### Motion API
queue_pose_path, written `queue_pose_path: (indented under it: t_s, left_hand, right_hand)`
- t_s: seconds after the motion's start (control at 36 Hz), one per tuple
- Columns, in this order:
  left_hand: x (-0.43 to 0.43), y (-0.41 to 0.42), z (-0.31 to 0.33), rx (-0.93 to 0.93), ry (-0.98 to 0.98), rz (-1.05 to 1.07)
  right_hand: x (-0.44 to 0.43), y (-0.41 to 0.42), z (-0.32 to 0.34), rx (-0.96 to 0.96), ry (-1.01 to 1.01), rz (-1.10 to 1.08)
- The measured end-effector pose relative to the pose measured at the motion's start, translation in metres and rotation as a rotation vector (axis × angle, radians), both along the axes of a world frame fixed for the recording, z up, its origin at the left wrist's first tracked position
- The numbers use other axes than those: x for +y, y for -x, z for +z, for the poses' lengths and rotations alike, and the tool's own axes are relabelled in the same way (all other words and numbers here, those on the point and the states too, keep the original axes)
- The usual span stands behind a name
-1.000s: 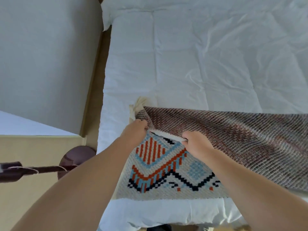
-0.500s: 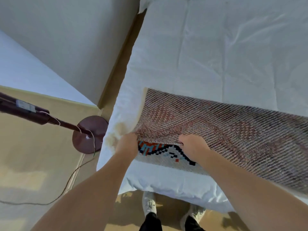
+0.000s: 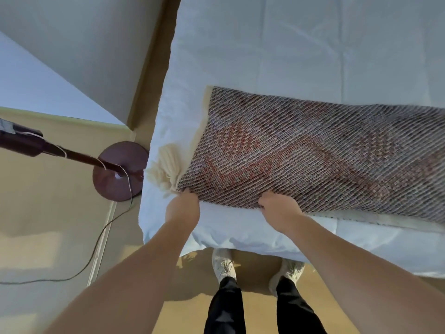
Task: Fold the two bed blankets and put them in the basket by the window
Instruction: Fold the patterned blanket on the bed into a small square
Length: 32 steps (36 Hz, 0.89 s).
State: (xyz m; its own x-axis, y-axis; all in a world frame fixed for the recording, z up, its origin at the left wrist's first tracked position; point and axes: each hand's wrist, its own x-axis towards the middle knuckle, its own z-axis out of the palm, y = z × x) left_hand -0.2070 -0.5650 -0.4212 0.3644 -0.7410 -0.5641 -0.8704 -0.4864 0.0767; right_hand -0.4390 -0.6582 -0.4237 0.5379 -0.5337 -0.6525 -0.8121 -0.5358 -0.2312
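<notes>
Along the bed's (image 3: 301,44) six-o'clock edge, left hand (image 3: 183,209) and right hand (image 3: 279,209) pinch the folded woven blanket's (image 3: 313,153) near hem.

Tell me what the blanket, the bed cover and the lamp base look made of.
Blanket: coarse woven or knitted yarn, matte; visible diagonal stitches, with a cream tassel at its corner. Bed cover: thin white cloth, probably cotton; soft creases. Lamp base: smooth dark maroon disc with a slight sheen, possibly painted metal.
</notes>
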Motion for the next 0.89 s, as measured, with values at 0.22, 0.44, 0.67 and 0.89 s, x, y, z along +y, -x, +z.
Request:
queue_pose_path:
  t_s: [0.22, 0.44, 0.67, 0.89]
  left_hand:
    - [-0.026, 0.035, 0.010, -0.122, 0.095, -0.278]
    - [-0.086, 0.166, 0.015, 0.106, 0.182, -0.502]
    - [-0.117, 0.295, -0.004, 0.184, 0.172, -0.632]
    - [-0.131, 0.351, -0.024, 0.054, 0.054, -0.645]
  right_hand:
    - [0.001, 0.049, 0.024, 0.011, 0.032, -0.100]
    - [-0.012, 0.185, 0.028, 0.018, 0.207, -0.453]
    - [-0.030, 0.321, 0.016, 0.098, 0.333, -0.521]
    - [-0.064, 0.377, 0.000, 0.195, 0.314, -0.382]
